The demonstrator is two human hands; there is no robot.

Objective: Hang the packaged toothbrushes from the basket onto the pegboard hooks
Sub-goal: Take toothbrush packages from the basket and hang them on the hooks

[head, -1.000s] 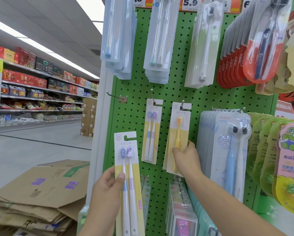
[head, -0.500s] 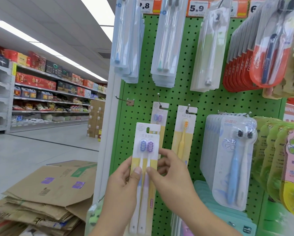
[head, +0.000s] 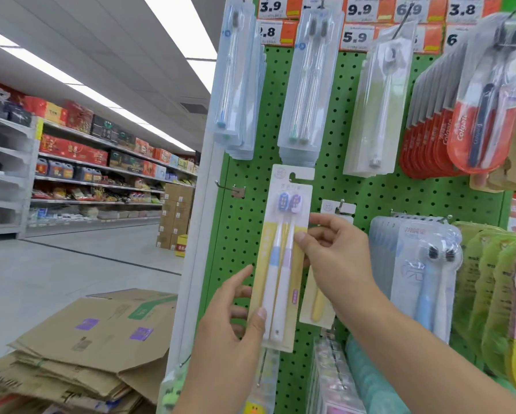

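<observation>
Two hands hold one toothbrush pack (head: 283, 258) upright against the green pegboard (head: 334, 180). The left hand (head: 235, 318) grips its lower edge, thumb pressed on the front near the handle ends, fingers curled behind the card. The right hand (head: 334, 255) pinches the right side at mid-height — thumb on the front, fingers bent behind. The pack carries a blue brush and a purple one side by side, its hang slot at the top not on any hook that can be seen. Just left of it an empty hook (head: 231, 188) juts from the board. Behind the right hand hangs a pack with a yellow toothbrush (head: 318, 306). Flattened cardboard boxes (head: 86, 348) lie on the floor at lower left.
</observation>
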